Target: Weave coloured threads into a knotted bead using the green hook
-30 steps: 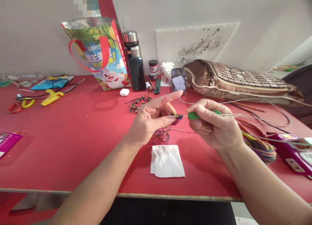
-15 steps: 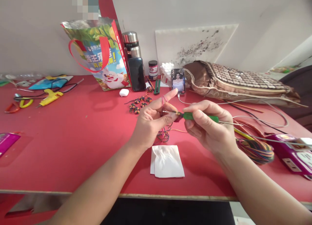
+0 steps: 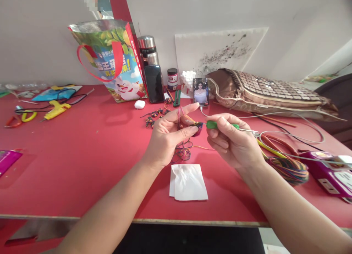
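My left hand (image 3: 167, 134) pinches a small multicoloured crochet piece (image 3: 197, 127) between thumb and fingers, with thread looped over its outstretched index finger. My right hand (image 3: 233, 144) grips a green-handled crochet hook (image 3: 220, 125) whose metal tip enters the piece. Loose coloured thread (image 3: 183, 151) hangs below the hands and runs right to a multicoloured yarn ball (image 3: 291, 169). A white folded tissue (image 3: 188, 181) lies on the red table (image 3: 82, 166) just beneath.
Small finished crochet bits (image 3: 155, 118) lie behind the left hand. A printed bag (image 3: 115, 63), flask (image 3: 147, 48), dark phone (image 3: 154, 83), lit phone (image 3: 200, 91) and padded cushion (image 3: 275, 90) line the back. A yellow glue gun (image 3: 56, 109) and scissors (image 3: 19, 118) sit far left; a purple box (image 3: 330, 171) right.
The hook was pushed left deeper through the piece half a second ago and has since drawn back right. Both hands have drifted slightly left and away. The lit phone's picture changed.
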Available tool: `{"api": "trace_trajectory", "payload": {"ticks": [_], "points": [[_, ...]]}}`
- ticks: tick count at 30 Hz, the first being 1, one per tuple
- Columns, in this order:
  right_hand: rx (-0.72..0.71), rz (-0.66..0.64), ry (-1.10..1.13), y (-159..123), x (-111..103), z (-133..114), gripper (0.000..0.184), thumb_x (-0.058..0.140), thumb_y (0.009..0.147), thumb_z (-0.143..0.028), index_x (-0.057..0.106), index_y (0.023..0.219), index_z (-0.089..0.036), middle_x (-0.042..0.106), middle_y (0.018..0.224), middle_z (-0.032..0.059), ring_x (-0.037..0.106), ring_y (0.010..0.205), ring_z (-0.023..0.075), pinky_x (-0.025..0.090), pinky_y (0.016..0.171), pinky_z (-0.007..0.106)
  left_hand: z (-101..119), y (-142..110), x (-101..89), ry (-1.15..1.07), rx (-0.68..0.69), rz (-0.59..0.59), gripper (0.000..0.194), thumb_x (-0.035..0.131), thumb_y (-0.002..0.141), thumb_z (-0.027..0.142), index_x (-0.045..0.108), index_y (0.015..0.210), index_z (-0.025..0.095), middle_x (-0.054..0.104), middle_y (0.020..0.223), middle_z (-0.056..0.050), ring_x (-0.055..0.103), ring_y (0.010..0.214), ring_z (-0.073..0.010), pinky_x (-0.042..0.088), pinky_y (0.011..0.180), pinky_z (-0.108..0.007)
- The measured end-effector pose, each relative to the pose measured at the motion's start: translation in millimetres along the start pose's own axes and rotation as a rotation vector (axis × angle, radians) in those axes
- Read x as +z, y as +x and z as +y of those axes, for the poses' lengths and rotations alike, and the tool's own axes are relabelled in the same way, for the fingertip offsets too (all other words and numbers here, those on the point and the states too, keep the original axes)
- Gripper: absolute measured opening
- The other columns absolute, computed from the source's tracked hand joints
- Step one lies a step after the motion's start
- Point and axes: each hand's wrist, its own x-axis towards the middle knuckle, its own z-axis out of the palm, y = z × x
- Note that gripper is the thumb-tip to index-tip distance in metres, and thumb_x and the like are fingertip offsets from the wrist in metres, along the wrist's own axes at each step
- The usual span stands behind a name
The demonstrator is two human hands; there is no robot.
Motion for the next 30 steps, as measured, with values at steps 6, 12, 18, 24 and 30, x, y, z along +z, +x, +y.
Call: {"api": "trace_trajectory", "payload": {"ticks": [6,12,18,24,30], "points": [[-0.025,-0.099,-0.053,-4,-1,0,0.027,0.107,0.07,-0.044,0.09,0.081,-0.026,0.067,0.057,-0.0008,0.037,0.041,0.0046,0.028,0.038,0.02,-4,1,-5.2,0.021,0.038,0.014,0.044,0.1,0.072,0.018,0.091,0.113,0.03,0.075,0.074,0.004,0.07,0.073,-0.011,0.061,0.075,-0.023],[-0.134,-0.069,-0.039,-6,3,5,0.023,0.101,0.08,-0.045,0.09,0.088,-0.027,0.069,0.062,-0.0021,0.04,0.042,0.0051,0.036,0.038,0.021,-9,1,-1.1,-0.021,0.048,0.054,0.048,0.098,0.072,0.013,0.088,0.116,0.03,0.074,0.076,0.006,0.072,0.076,-0.0116,0.061,0.078,-0.025],[-0.136,0.019,-0.014,-4,7,11,0.028,0.099,0.082,-0.05,0.087,0.093,-0.026,0.068,0.068,-0.0035,0.042,0.045,0.0047,0.042,0.041,0.02,-8,2,1.0,-0.09,0.009,0.066,0.045,0.098,0.075,0.013,0.088,0.115,0.029,0.08,0.087,0.004,0.076,0.086,-0.0128,0.06,0.089,-0.028],[-0.099,-0.008,-0.007,-2,5,12,0.028,0.099,0.082,-0.049,0.087,0.092,-0.026,0.068,0.068,-0.0033,0.043,0.044,0.0048,0.038,0.039,0.02,-8,2,-0.1,-0.072,0.009,0.086,0.038,0.1,0.073,0.017,0.09,0.108,0.03,0.079,0.083,0.004,0.074,0.082,-0.0116,0.061,0.091,-0.028],[-0.132,-0.091,-0.052,-7,2,7,0.024,0.098,0.085,-0.046,0.088,0.091,-0.025,0.071,0.066,-0.0016,0.045,0.043,0.006,0.041,0.039,0.022,-7,0,3.1,-0.069,0.005,0.074,0.048,0.101,0.071,0.018,0.088,0.116,0.03,0.076,0.076,0.006,0.072,0.075,-0.011,0.061,0.085,-0.028]]}}
